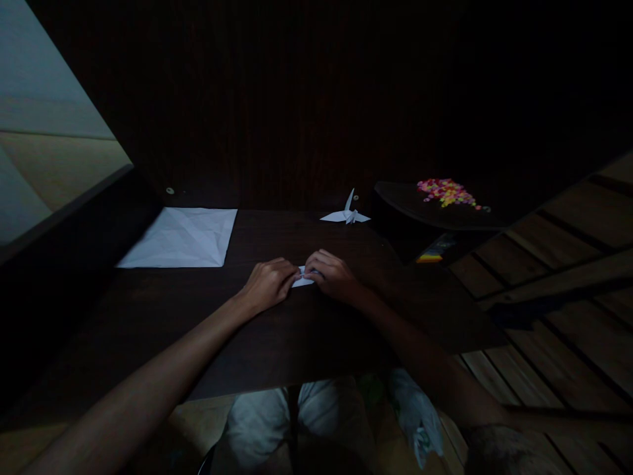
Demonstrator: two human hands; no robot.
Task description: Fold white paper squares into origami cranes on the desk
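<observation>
A small piece of folded white paper point(302, 281) lies on the dark desk, mostly covered by my fingers. My left hand point(271, 282) pinches its left side, thumb and fingertips pressed together on it. From the right, my right hand point(332, 272) grips the same paper, its fingertips almost meeting those of the left. Behind my right hand stands a white origami crane point(349, 215) with spread wings and one tall point. To the left, creased white sheets of paper point(190, 237) lie flat.
A low black shelf point(405, 204) on the right carries a pile of small colourful pieces point(448, 191). A dark panel point(277, 99) rises behind the desk point(237, 349). Wooden slats point(568, 349) run along the right, and a plastic bag point(418, 415) is below the desk edge.
</observation>
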